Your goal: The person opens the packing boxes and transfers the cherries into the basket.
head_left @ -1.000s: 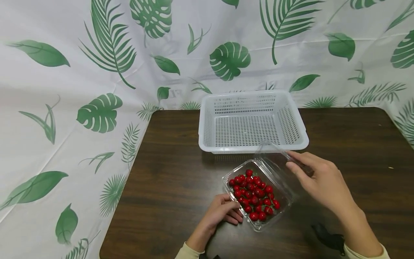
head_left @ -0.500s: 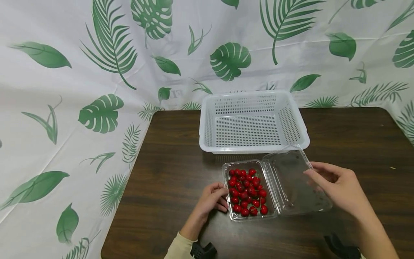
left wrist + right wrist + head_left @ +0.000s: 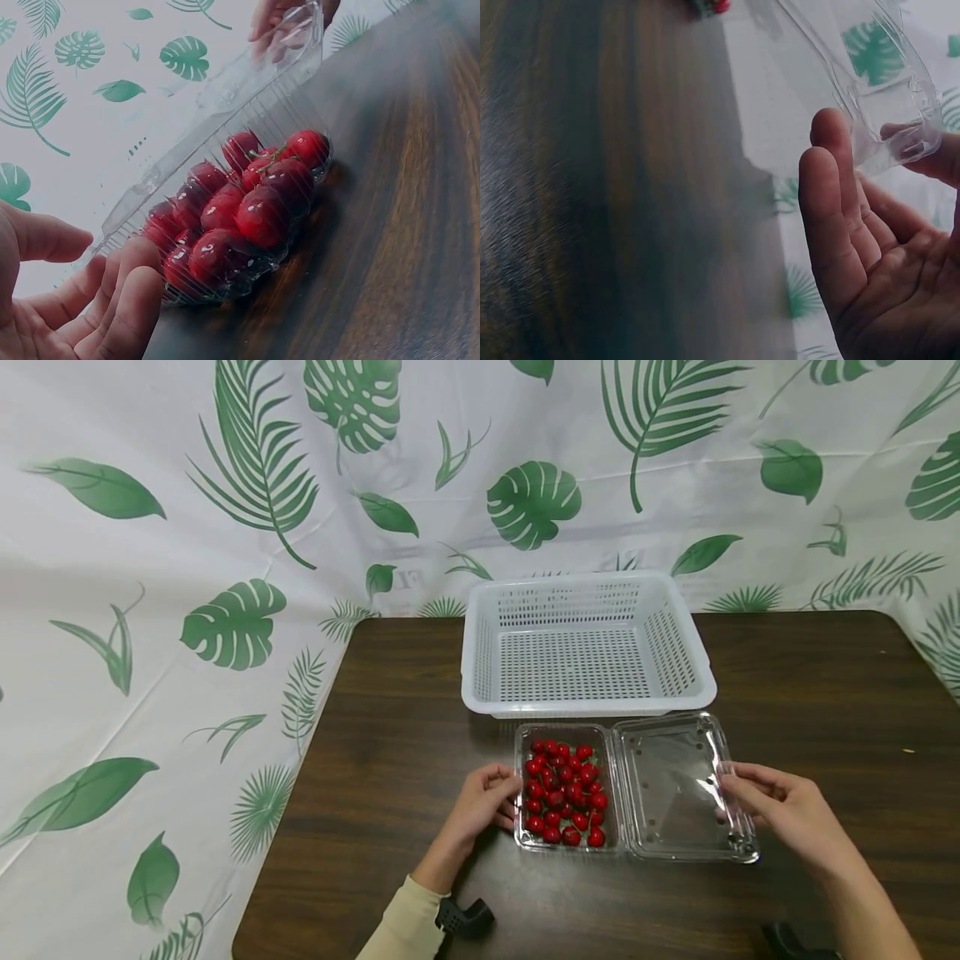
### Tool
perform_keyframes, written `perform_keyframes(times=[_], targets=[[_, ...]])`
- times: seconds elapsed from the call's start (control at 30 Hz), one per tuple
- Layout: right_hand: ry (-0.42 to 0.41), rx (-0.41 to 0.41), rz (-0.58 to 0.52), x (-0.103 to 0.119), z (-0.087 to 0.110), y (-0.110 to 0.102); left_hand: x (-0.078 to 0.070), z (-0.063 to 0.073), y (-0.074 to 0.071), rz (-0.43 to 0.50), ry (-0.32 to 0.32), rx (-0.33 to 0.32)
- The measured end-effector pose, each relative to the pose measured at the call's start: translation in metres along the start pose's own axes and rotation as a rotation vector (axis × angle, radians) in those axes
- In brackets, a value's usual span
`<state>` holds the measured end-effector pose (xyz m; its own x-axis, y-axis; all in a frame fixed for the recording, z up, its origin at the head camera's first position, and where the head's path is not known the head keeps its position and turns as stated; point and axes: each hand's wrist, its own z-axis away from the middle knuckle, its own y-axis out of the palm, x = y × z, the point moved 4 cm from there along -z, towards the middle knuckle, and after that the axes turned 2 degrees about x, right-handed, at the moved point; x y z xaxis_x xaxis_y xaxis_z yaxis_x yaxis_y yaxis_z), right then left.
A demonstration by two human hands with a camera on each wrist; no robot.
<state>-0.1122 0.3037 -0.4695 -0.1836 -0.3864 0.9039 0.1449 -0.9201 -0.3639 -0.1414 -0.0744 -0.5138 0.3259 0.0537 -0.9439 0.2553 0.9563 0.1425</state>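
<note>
Right hand (image 3: 795, 814): holding the outer edge of the clear lid (image 3: 667, 785), thumb on one side and fingertips on the other. Right wrist view: the clear plastic lies between thumb and forefinger; the lower fingers stand loosely bent, off the edge.

Left hand (image 3: 480, 802): at the left side of the clear tray (image 3: 612, 827), thumb and forefinger nearly together at its rim, a narrow pinch on the edge. Left wrist view: remaining fingers bent, just beside the tray wall.

Tray: upright on the table (image 3: 390, 760), between the two hands, long sides running away from the person. Lid folded out to the right, joined to the tray along a ridged hinge; small holes near its margins. Cannot tell whether the lid's outer edge meets the table.

Contents: red fruits (image 3: 562, 793), glossy and round, a few thin green stems among them, all inside the tray.

Beyond tray and lid: white perforated basket (image 3: 588, 705), upright, near the far side of the table. Contact between lid and basket cannot be judged.

Outermost: black device (image 3: 467, 918) at the left wrist, beside a pale sleeve (image 3: 405, 918); white cloth (image 3: 420, 443) with green leaf prints behind the table and to its left.
</note>
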Motion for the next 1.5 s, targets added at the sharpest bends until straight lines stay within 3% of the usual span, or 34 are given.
perform_keyframes(times=[0.13, 0.37, 0.5, 0.8, 1.07, 1.2, 1.37, 1.5], targets=[[0.018, 0.024, 0.037, -0.012, -0.003, 0.000, -0.001, -0.003, -0.001, -0.008, 0.006, 0.000], [0.028, 0.109, -0.103, -0.026, -0.014, 0.007, -0.002, -0.007, -0.001, -0.010, 0.008, 0.007], [0.052, 0.137, -0.129, -0.033, -0.021, 0.010, -0.003, -0.008, -0.001, -0.012, 0.007, -0.001], [0.079, 0.177, -0.089, -0.041, -0.030, 0.015, -0.005, -0.009, -0.001, -0.016, 0.008, -0.001], [0.060, 0.144, -0.042, -0.033, -0.027, 0.012, -0.005, -0.010, -0.002, -0.029, -0.002, 0.004], [0.026, 0.099, 0.071, -0.025, -0.023, 0.011, -0.006, -0.009, -0.003, -0.033, -0.002, 0.012], [-0.032, -0.029, 0.355, -0.010, -0.018, 0.010, -0.006, -0.006, -0.005, -0.028, 0.006, 0.005], [-0.103, -0.140, 0.493, 0.006, -0.015, 0.010, -0.007, -0.003, -0.008, -0.024, 0.024, -0.006]])
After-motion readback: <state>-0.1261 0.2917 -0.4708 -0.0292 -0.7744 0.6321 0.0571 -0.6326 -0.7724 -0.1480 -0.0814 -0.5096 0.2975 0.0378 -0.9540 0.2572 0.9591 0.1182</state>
